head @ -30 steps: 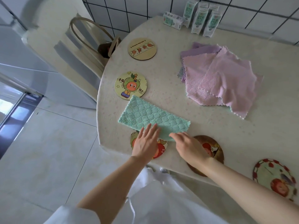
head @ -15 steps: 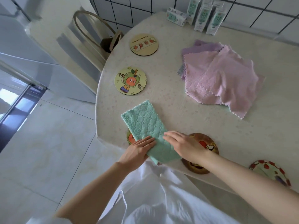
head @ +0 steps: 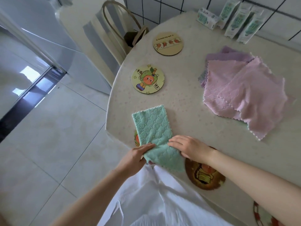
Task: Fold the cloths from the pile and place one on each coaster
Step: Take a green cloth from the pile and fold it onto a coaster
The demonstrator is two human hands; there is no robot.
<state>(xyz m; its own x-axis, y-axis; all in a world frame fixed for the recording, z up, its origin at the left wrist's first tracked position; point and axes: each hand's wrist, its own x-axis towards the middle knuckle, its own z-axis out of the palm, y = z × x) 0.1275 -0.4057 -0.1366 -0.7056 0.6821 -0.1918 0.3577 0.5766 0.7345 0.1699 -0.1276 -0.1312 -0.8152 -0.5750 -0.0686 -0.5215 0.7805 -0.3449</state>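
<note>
One coaster (head: 136,138) under green cloth (head: 153,128), pile (head: 241,88) beyond

**One head-worn view, aimed down at the table's near edge**

Only one wide-angle view is given. It is taken from the person's head and is aimed forward and steeply down. The left hand (head: 136,158) and the right hand (head: 190,148) are seen close below the lens, low in the middle of the frame, both at the green cloth (head: 153,128). The forearms are seen running in from the bottom edge. The table (head: 187,98) is taken in from its near rounded edge up to the tiled wall (head: 162,10) at the top. The left half is filled by the floor (head: 57,128), seen from farther off. The wall's tile lines are shown aslant.
</note>
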